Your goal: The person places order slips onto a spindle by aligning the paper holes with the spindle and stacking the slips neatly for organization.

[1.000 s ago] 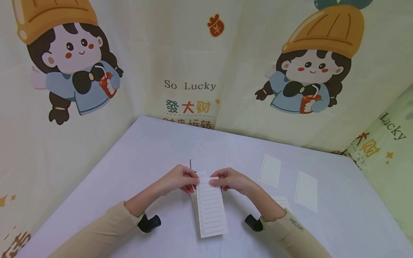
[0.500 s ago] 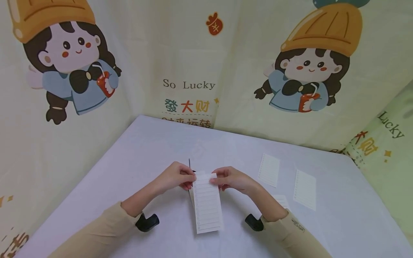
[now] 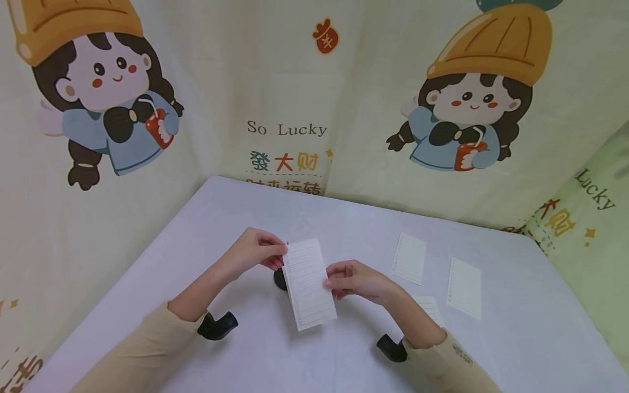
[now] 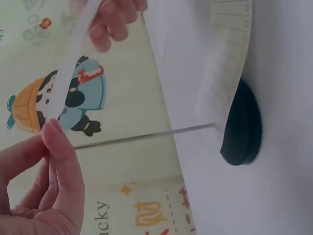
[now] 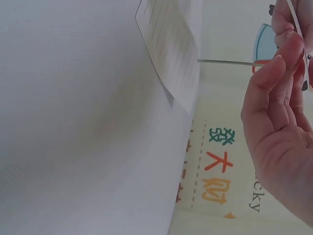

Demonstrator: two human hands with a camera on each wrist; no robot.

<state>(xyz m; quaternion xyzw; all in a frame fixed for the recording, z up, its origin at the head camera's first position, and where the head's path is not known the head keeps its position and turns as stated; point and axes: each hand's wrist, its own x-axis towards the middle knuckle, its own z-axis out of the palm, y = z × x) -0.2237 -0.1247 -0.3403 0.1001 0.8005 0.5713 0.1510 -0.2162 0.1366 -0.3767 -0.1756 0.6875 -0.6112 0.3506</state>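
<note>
Left hand pinching white rectangular lined paper sheet by corner, right hand pinching its side, thin upright metal spike nearby

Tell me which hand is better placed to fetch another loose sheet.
Right, probably: the right hand is nearer the loose sheets, which lie on its side of the table. Both it and the left hand pinch the held sheet, though.

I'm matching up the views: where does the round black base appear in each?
Head: round black base is below and slightly left of centre, left of the held sheet.
Left wrist: right of centre, partly behind another lined sheet.
Right wrist: not visible.
Shared landmark: the held sheet, seen nearly edge-on in both wrist views.
</note>
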